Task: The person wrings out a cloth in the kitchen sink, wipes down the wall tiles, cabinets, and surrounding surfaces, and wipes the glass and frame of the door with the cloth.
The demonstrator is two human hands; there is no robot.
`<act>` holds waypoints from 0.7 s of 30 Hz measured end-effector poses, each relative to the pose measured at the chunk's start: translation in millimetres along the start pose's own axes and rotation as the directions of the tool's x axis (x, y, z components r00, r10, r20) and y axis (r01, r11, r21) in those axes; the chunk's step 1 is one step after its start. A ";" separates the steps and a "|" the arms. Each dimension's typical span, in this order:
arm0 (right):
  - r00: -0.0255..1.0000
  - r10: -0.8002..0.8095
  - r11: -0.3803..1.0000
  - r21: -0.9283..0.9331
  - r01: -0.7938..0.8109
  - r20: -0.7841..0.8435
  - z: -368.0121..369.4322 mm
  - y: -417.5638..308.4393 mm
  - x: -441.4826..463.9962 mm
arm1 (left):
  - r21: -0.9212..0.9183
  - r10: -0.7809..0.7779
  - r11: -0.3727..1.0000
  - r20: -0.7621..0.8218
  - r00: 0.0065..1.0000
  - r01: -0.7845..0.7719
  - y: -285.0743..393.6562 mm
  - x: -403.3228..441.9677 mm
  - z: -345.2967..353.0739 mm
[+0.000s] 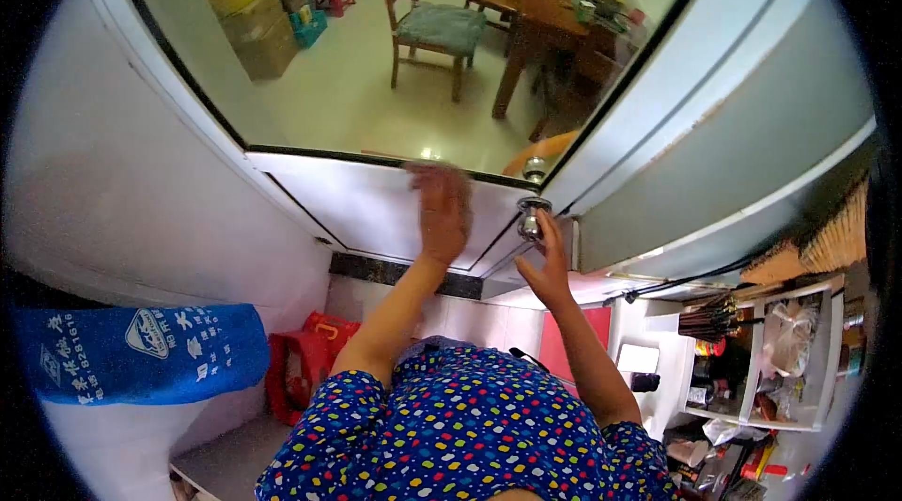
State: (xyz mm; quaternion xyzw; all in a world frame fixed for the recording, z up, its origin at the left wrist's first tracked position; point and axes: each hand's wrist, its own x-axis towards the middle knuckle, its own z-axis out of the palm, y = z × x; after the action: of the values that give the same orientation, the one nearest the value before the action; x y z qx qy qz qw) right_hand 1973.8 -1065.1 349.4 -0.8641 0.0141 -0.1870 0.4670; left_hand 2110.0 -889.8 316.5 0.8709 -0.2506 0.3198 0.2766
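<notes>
A white door with a large glass pane stands right in front of me. My left hand is raised at the door's lower panel, blurred by motion, with nothing visible in it; whether it touches the panel I cannot tell. At the right edge of the door is a round metal knob. My right hand is at the knob, its fingertips beside or against it, with thumb and fingers apart and not wrapped round it.
Through the glass show a wooden chair with a cushion, a dining table with dishes, and cardboard boxes. A blue printed cloth and a red bag lie left. Shelves hold kitchen items on the right.
</notes>
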 end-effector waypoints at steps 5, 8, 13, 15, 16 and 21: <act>0.992 -0.052 0.993 -0.113 0.040 -0.113 0.4 -4.9 -18.5 | 0.033 0.605 0.785 0.174 0.777 -0.618 26.0 12.6 22.6; 0.994 -0.051 0.981 -0.189 0.033 -0.095 -5.1 -11.1 -54.0 | 0.247 0.858 0.507 -0.054 0.510 -0.826 0.0 60.8 13.0; 0.998 0.059 0.995 -0.078 -0.056 0.037 -20.3 -7.9 -104.0 | 0.293 0.792 0.604 -0.119 0.598 -0.741 30.6 158.3 -64.0; 0.979 0.186 0.983 -0.011 -0.186 0.085 -16.2 4.3 -121.1 | 0.281 0.650 0.760 -0.336 0.681 -0.587 61.9 200.1 -86.2; 0.979 0.192 0.981 -0.010 -0.191 0.073 -15.2 4.2 -122.1 | 0.274 0.656 0.755 -0.337 0.676 -0.596 77.6 217.3 -91.1; 0.945 0.170 0.984 -0.004 -0.176 0.281 -4.2 -5.4 -109.9 | -0.005 0.505 0.818 -0.472 0.723 -0.575 143.6 218.1 -71.5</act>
State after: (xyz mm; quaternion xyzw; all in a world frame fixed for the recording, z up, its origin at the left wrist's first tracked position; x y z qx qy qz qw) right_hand 1869.5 -1043.5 321.8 -0.8723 0.0217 -0.0214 0.4881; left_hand 2138.1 -1004.1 560.3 0.6375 -0.4465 0.5589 0.2862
